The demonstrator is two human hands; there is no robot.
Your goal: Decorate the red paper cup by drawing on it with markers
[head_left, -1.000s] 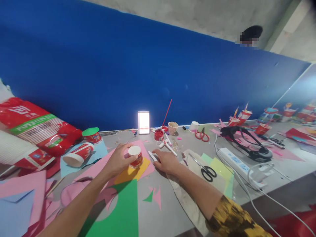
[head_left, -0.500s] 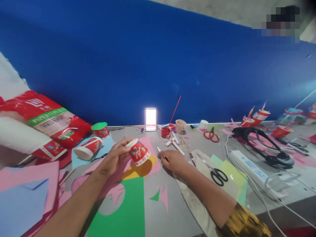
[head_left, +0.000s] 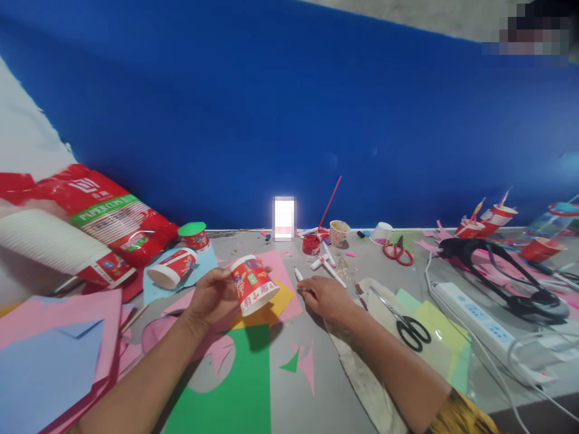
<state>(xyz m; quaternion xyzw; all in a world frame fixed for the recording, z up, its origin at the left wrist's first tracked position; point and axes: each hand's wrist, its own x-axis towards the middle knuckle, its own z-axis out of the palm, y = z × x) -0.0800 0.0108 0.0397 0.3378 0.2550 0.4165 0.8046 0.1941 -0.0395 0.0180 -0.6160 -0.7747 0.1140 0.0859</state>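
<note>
In my left hand [head_left: 215, 301] is a red and white paper cup [head_left: 253, 283], printed with a colourful pattern. It is tilted, with its wide rim toward the lower right above orange and pink paper. My right hand [head_left: 323, 294] is closed around a white marker [head_left: 298, 275] whose dark tip points up and to the left; most of its barrel is hidden by the fingers. The hand rests low at the table, right of the cup. Below the cup lies a green sheet [head_left: 251, 386] with a round cut-out, beside small green and pink scraps [head_left: 306, 367].
On the left are a stack of paper cups [head_left: 49, 241], a red cup bag [head_left: 108, 205] and two loose cups. Black-handled scissors [head_left: 411, 331] lie on cloth to the right, near a power strip [head_left: 488, 325] with cables. Red-handled scissors [head_left: 398, 253] and several markers lie farther back.
My left hand has turned the cup so its wide rim now tips toward me and down to the right. The right hand keeps the marker low at the table. The view has shifted slightly left.
</note>
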